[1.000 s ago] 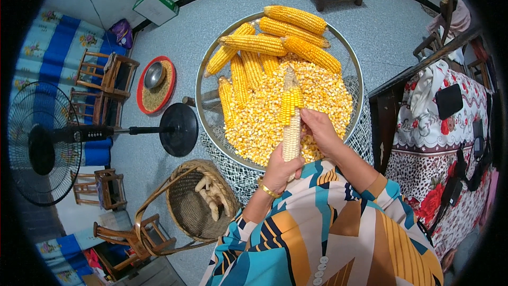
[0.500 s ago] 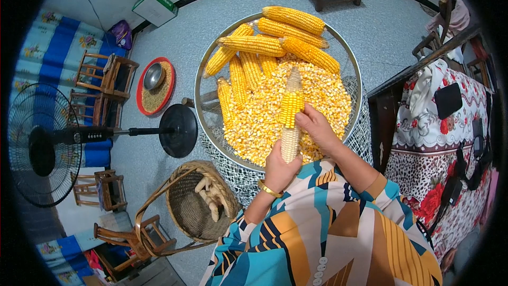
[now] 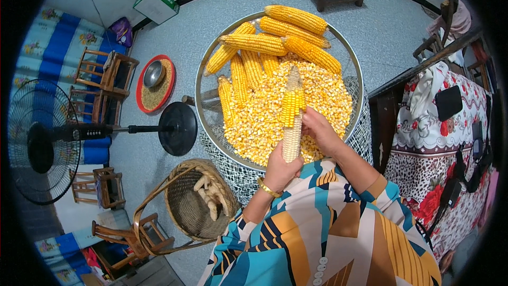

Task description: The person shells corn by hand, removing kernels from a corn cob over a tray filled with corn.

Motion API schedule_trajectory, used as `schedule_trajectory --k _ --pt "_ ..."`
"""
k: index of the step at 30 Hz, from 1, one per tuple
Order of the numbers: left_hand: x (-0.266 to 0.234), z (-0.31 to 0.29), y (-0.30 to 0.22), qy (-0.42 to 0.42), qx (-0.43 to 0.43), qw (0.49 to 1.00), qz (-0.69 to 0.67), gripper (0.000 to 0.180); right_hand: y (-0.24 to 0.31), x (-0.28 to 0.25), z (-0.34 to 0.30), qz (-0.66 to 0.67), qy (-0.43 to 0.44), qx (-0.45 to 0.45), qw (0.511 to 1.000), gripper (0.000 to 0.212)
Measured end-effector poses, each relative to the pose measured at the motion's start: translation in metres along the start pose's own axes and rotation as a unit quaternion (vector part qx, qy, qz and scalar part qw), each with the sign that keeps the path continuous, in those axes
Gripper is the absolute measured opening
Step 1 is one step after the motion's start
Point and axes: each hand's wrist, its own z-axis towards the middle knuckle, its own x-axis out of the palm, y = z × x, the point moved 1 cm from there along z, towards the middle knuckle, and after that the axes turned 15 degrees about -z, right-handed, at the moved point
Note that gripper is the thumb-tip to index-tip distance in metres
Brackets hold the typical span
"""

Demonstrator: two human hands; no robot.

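Left hand (image 3: 280,168): forearm rises from lower edge, gold bracelet at wrist, fingers curled in a closed grip. Right hand (image 3: 319,131): forearm enters from the lower right, fingers bent, thumb pressing leftward.

**A Corn Cob, Half Bare**

The corn cob (image 3: 292,116) stands almost straight up over the big round tray (image 3: 357,69). Its bottom part is pale and bare. A band of yellow kernels wraps its middle. Its tip is bare too and points away from the person. The left hand (image 3: 280,167) grips the bare bottom end. The right hand (image 3: 317,130) presses against the side, just under the yellow band.
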Motion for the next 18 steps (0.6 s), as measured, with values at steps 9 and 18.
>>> schedule_trajectory --k 9,18 --pt "0.000 -0.002 -0.001 0.021 -0.043 0.999 -0.010 0.029 -0.009 -0.004 0.005 -0.108 -0.025 -0.015 0.994 0.037" --pt "-0.002 0.000 0.003 0.021 -0.034 0.999 -0.017 0.027 -0.007 -0.001 0.003 0.092 0.013 0.014 0.996 0.038"
